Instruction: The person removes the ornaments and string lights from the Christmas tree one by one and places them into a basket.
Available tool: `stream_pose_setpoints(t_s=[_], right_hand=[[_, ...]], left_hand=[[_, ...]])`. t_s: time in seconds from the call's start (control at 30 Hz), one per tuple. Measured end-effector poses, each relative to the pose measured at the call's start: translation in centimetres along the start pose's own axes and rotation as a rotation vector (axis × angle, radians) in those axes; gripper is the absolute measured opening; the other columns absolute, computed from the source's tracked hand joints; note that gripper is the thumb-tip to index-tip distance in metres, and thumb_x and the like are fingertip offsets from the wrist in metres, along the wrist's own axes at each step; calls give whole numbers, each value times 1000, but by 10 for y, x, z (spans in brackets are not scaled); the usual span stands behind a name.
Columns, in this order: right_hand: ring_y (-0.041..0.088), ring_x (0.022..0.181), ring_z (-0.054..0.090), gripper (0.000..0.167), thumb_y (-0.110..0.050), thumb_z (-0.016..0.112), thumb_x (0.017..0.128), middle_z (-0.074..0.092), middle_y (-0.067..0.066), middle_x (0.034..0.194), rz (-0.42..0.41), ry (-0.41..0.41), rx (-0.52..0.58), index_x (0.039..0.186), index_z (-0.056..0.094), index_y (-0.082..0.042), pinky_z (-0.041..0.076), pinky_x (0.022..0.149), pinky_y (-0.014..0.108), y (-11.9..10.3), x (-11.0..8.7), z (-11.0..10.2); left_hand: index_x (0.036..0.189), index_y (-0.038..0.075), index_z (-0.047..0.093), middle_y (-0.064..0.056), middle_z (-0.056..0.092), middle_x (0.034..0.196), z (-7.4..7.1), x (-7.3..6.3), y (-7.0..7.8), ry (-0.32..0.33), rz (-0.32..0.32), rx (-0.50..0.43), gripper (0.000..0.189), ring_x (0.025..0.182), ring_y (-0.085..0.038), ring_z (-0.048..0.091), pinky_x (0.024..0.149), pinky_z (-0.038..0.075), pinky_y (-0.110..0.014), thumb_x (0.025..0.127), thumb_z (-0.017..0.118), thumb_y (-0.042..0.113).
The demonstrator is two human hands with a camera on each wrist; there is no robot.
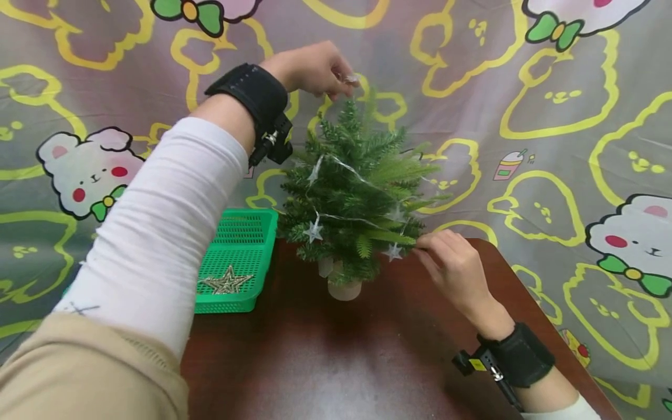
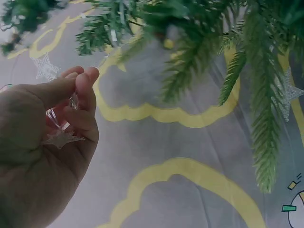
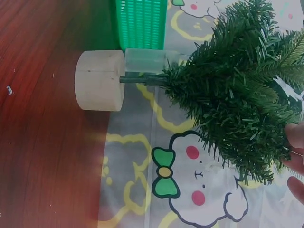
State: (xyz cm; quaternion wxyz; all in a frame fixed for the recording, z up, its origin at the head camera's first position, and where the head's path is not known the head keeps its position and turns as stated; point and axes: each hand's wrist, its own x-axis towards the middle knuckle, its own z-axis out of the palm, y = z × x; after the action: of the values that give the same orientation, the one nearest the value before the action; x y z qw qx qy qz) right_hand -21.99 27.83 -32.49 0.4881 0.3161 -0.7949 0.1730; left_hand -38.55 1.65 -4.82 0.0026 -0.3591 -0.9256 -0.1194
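A small artificial Christmas tree stands on a round pale base. A clear string of star lights winds round it, with one star hanging at the front left and another star low on the right. Above the treetop, my left hand pinches part of the star light string. In the left wrist view a clear star lies against its curled fingers. At the tree's lower right, my right hand holds a branch tip between fingers and thumb; only its fingertips show in the right wrist view.
A green plastic basket sits left of the tree, partly behind my left sleeve, with a glittery gold star in it. Beneath everything is a dark red-brown table. A patterned curtain hangs close behind the tree.
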Motion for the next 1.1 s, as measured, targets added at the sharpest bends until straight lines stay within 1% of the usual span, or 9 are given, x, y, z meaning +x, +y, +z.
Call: stream_pose_setpoints(t_s=[0.13,0.2,0.27,0.37,0.5,0.7,0.87,1.0,1.1], right_hand=[[23,75,64,19,2,81,74,69,7,81,-1,-4,-6,88,70,-6,50,68,40,0,0,-1],[23,75,64,19,3,81,74,70,7,81,-3,-4,-5,88,70,-5,50,67,40,0,0,-1],[23,74,64,17,2,80,76,70,7,81,-7,-2,-4,87,70,-5,49,67,40,0,0,0],[22,74,64,5,-7,75,86,69,7,80,-15,2,-1,88,70,-5,49,66,40,0,0,0],[22,73,63,27,-26,59,100,69,7,79,-15,10,-8,87,71,-6,49,65,40,2,0,2],[22,71,62,28,-26,57,101,68,7,78,-3,6,-9,85,70,-6,49,63,39,7,-2,4],[22,71,62,4,-4,71,89,67,7,78,27,-7,-12,86,69,-6,48,62,37,12,-5,6],[21,72,63,23,9,79,74,67,7,78,43,-18,-22,87,69,-7,48,62,37,14,-5,7],[21,73,63,25,10,79,74,68,6,79,50,-31,-31,88,69,-7,49,63,36,16,-5,6]], left_hand=[[146,12,50,-11,56,139,5,1,-7,-49,-35,-5,41,83,-11,54,66,39,-23,106,38,13],[143,9,52,-14,56,140,8,0,-12,-54,-43,20,39,93,-15,57,69,40,-25,106,39,12],[138,4,56,-17,59,135,11,-1,-18,-32,-39,48,37,96,-17,58,71,41,-26,104,44,11],[108,-2,70,-10,69,93,15,-4,-27,35,-40,137,24,75,-15,55,67,39,-27,101,53,14],[75,4,64,6,49,58,19,-8,-34,120,-71,234,27,56,-13,41,64,36,-30,95,64,22],[82,5,69,-2,62,73,28,-20,-42,169,-97,282,16,68,-19,55,70,45,-33,85,77,19],[78,6,64,-6,58,72,33,-29,-49,172,-63,314,23,65,-21,53,65,42,-34,90,72,23],[77,3,65,-6,56,67,35,-37,-57,143,-36,303,28,60,-19,48,59,37,-32,97,64,24],[84,1,70,-3,58,62,36,-42,-63,110,-20,287,29,51,-13,44,54,35,-29,101,56,20]])
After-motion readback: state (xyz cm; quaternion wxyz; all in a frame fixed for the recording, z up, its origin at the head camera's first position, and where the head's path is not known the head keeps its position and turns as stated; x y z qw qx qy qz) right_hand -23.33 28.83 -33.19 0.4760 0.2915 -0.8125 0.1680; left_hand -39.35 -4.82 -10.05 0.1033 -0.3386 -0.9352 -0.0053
